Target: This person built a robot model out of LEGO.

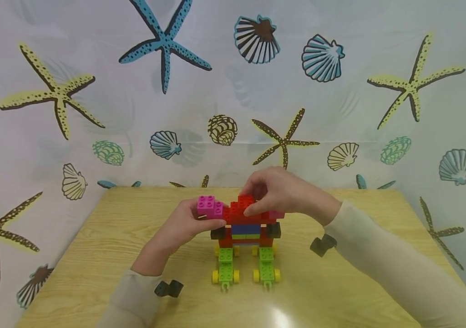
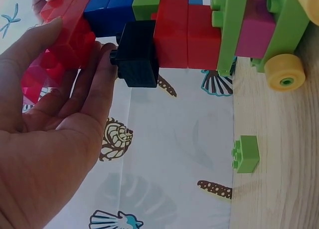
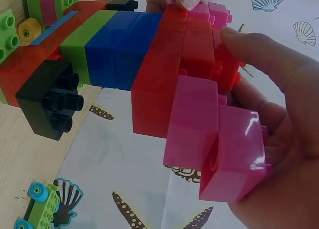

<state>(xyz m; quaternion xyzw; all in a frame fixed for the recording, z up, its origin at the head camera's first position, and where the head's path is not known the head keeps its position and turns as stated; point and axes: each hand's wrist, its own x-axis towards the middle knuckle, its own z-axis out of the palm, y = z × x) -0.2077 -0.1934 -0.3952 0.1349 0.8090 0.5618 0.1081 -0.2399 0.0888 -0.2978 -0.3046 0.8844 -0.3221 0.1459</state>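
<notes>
A toy brick figure stands on the table, with a blue brick [image 1: 245, 228] row in its middle and a black brick [image 2: 139, 54] out to each side. Its base is two lime-green wheeled bricks [image 1: 225, 269] with yellow wheels. My left hand [image 1: 181, 224] grips the upper part at its left end, thumb in front on the red and fingers behind. Pink bricks [image 1: 206, 207] step up at that end. My right hand [image 1: 280, 189] pinches the topmost red brick [image 1: 245, 199] between thumb and fingers. More pink bricks [image 3: 234, 149] stick out beside the right palm.
Behind the figure, a loose green brick [image 2: 247, 154] lies near the table's far edge in the left wrist view. A small green wheeled brick [image 3: 44, 209] with blue wheels shows in the right wrist view. A patterned curtain [image 1: 200, 100] hangs behind the wooden table [image 1: 134, 237].
</notes>
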